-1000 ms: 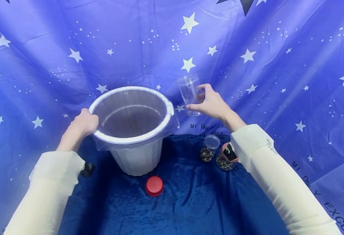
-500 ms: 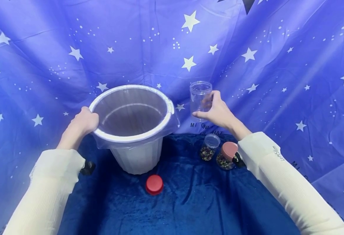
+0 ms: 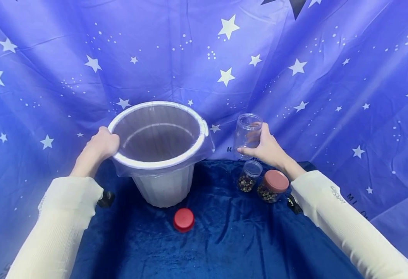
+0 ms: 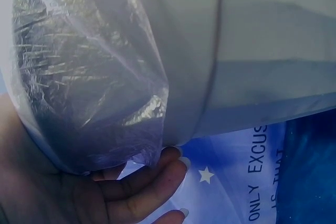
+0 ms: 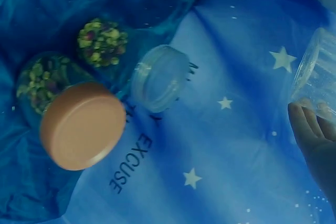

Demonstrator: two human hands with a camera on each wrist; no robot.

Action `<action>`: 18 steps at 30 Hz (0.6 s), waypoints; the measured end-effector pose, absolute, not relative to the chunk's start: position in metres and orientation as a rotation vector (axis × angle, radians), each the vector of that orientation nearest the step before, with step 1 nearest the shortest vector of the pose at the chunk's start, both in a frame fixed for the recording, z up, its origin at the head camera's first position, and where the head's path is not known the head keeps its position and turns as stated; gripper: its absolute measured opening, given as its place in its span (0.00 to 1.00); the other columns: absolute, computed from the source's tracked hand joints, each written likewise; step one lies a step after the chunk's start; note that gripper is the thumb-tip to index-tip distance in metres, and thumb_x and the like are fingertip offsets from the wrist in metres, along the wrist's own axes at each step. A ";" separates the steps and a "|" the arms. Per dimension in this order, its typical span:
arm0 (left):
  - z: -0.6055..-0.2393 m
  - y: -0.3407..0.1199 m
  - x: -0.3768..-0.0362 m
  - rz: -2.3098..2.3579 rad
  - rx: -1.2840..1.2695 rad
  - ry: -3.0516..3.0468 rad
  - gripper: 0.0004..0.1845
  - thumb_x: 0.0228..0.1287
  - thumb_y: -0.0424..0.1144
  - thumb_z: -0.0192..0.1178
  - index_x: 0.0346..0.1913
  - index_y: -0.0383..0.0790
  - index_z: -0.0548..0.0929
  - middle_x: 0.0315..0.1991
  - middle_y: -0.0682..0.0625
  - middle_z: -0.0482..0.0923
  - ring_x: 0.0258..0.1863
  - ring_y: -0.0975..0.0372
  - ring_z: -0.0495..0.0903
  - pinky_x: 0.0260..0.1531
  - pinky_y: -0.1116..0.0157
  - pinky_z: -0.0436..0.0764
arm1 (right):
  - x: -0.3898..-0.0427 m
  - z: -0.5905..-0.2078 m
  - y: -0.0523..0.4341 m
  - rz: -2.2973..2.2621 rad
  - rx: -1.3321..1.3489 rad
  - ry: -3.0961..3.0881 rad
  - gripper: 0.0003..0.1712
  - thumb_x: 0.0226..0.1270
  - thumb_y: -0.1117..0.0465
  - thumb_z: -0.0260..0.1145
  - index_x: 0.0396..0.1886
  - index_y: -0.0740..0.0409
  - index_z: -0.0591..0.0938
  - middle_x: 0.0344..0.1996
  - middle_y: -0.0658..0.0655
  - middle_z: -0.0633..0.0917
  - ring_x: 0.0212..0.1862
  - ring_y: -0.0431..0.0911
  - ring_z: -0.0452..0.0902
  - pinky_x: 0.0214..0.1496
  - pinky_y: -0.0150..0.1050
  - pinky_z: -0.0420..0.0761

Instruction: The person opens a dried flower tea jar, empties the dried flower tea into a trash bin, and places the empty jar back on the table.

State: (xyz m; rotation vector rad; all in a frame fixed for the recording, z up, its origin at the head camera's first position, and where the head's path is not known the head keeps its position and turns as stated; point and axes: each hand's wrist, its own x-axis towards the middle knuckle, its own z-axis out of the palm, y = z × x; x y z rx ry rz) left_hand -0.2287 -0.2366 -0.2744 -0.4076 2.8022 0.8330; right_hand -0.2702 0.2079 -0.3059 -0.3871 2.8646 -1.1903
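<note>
The right hand (image 3: 268, 149) clasped the empty clear jar (image 3: 247, 131) round its side, likely light, stiff and slippery, while the left hand (image 3: 100, 145) gripped the bin's rim (image 3: 120, 161).

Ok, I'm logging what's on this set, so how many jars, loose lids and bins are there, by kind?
Jars: 3, namely the empty clear jar held by the right hand, the clear-lidded jar and the pink-lidded jar.
Loose lids: 1, the red lid.
Bins: 1, the white bin gripped by the left hand.
Total: 5.
</note>
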 end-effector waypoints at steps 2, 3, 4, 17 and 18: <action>-0.274 -0.236 -0.229 0.833 -0.407 2.802 0.34 0.67 0.43 0.31 0.68 0.19 0.48 0.55 0.26 0.65 0.57 0.36 0.66 0.58 0.37 0.66 | -0.269 -0.309 0.211 -1.149 -0.377 2.871 0.57 0.55 0.42 0.74 0.72 0.57 0.49 0.58 0.64 0.77 0.59 0.57 0.75 0.58 0.55 0.76; -0.275 -0.236 -0.229 0.835 -0.406 2.802 0.34 0.67 0.43 0.31 0.68 0.19 0.48 0.55 0.26 0.66 0.57 0.36 0.66 0.58 0.37 0.67 | -0.268 -0.310 0.213 -1.134 -0.371 2.873 0.57 0.55 0.41 0.74 0.72 0.57 0.49 0.58 0.63 0.77 0.59 0.57 0.75 0.58 0.56 0.76; -0.275 -0.236 -0.229 0.837 -0.403 2.803 0.34 0.67 0.43 0.31 0.68 0.19 0.48 0.54 0.26 0.66 0.57 0.36 0.66 0.58 0.37 0.66 | -0.267 -0.311 0.214 -1.115 -0.365 2.876 0.58 0.55 0.39 0.74 0.71 0.58 0.49 0.59 0.63 0.78 0.58 0.57 0.76 0.58 0.55 0.76; -0.275 -0.237 -0.228 0.846 -0.403 2.803 0.35 0.67 0.43 0.31 0.69 0.19 0.47 0.56 0.25 0.65 0.60 0.33 0.65 0.60 0.36 0.65 | -0.263 -0.329 0.229 -1.029 -0.341 2.865 0.61 0.53 0.33 0.72 0.71 0.62 0.49 0.57 0.61 0.79 0.57 0.57 0.77 0.54 0.53 0.77; -0.276 -0.237 -0.228 0.845 -0.404 2.802 0.35 0.67 0.43 0.30 0.69 0.19 0.46 0.56 0.25 0.65 0.60 0.33 0.65 0.60 0.36 0.65 | -0.263 -0.332 0.230 -1.021 -0.332 2.860 0.64 0.53 0.33 0.71 0.73 0.62 0.46 0.57 0.62 0.79 0.58 0.58 0.77 0.56 0.55 0.77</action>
